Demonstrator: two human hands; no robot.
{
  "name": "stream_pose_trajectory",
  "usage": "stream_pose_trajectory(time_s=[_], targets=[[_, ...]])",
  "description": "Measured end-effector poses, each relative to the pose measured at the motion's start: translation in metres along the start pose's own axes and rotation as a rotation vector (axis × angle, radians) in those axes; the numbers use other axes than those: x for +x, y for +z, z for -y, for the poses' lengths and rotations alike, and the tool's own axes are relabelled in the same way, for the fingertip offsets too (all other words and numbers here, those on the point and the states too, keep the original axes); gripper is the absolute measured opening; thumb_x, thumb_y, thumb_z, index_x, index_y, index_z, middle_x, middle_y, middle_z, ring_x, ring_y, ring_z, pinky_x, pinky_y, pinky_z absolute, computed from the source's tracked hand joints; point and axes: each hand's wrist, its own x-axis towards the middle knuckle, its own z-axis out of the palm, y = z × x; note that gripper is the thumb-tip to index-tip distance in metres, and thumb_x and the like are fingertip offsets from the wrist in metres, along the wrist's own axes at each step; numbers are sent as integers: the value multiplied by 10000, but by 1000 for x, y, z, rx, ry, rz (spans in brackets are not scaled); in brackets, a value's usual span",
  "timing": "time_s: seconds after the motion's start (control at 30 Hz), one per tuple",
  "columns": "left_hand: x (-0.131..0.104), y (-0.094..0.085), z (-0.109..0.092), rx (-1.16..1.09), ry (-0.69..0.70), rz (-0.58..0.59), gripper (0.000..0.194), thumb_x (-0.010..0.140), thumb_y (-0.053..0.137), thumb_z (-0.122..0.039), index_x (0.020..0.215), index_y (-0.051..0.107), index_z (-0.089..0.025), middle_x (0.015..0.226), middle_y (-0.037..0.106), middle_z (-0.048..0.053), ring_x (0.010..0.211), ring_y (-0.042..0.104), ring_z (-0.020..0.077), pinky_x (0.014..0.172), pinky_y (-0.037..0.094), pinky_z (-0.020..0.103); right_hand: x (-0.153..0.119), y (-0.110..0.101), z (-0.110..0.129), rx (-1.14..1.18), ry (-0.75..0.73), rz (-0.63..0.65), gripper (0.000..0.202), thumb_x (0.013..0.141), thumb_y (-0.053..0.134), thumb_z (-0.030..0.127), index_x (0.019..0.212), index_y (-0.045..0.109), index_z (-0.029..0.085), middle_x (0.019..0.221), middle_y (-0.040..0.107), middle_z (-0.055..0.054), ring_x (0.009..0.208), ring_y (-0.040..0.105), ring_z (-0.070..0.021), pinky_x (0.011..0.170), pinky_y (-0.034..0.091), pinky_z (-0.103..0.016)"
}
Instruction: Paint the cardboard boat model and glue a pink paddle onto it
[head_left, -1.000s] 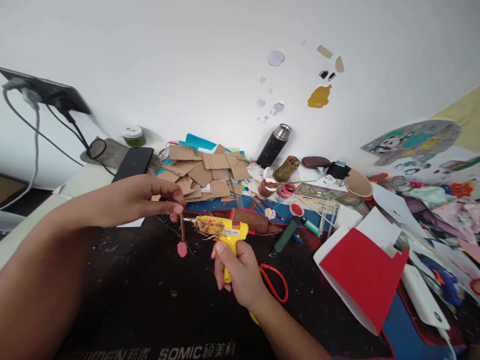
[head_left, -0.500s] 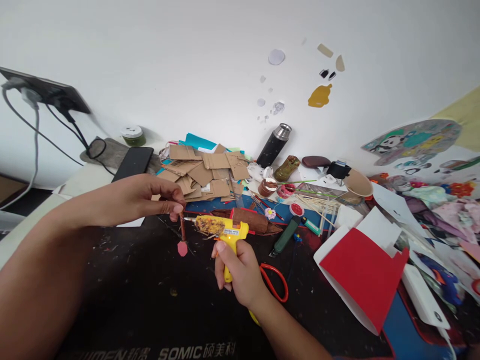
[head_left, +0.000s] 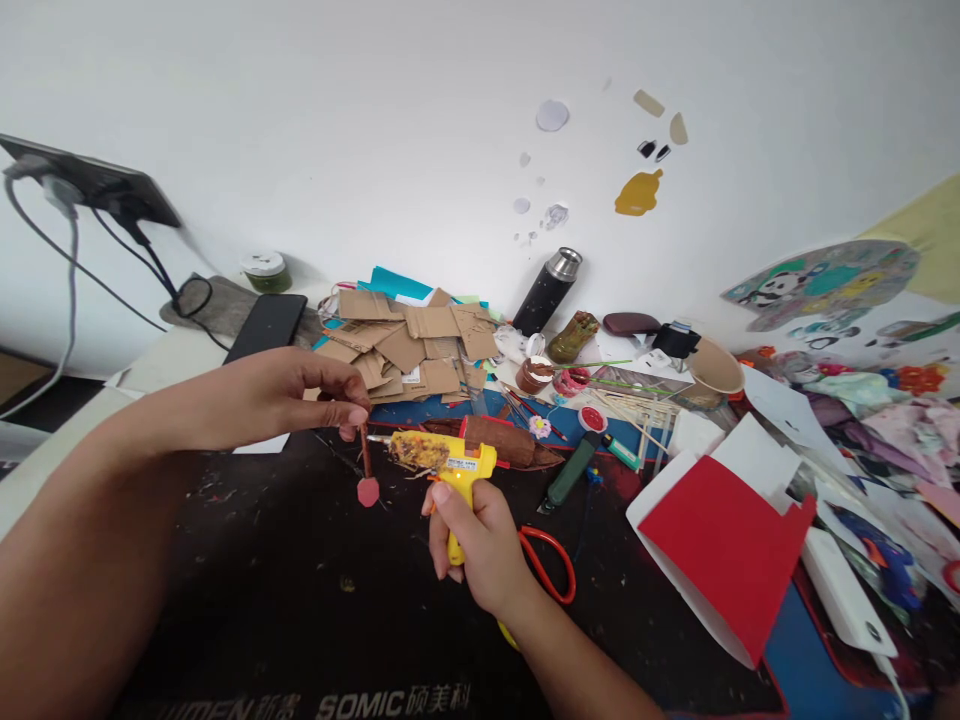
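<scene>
Between thumb and fingers, my left hand pinches the top of a thin brown stick. A small pinkish-red, many-sided disc sits at the stick's lower end. My right hand is wrapped round the handle of a yellow hot glue gun, whose body is smeared with dark residue. The gun's metal nozzle points left, at or very close to the stick; whether they touch I cannot tell. Behind the gun lies a brown boat-shaped piece. Red-handled scissors, partly hidden, rest beside my right wrist.
Cardboard pieces are heaped at the back, near a black thermos. Open paint jars and a green utility knife lie right of centre. Red card covers the right side; a phone lies back left.
The disc at the stick's lower end has shifted slightly up and to the right, turning a little. Both hands and the glue gun stay almost where they were.
</scene>
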Motion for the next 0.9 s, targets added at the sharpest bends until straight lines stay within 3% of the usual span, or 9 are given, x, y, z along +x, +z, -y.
stream_pose_trajectory(time_s=[0.9], targets=[[1,-1,-2,1,10,27,395,962,610,-604,981,788,-251,920,811,-14,868,710,193,797,505,268,-1,0,0,-24,10,-3,590,890,644,793,816,610,208,410,531,72,329,349,-79,371,255,-209]])
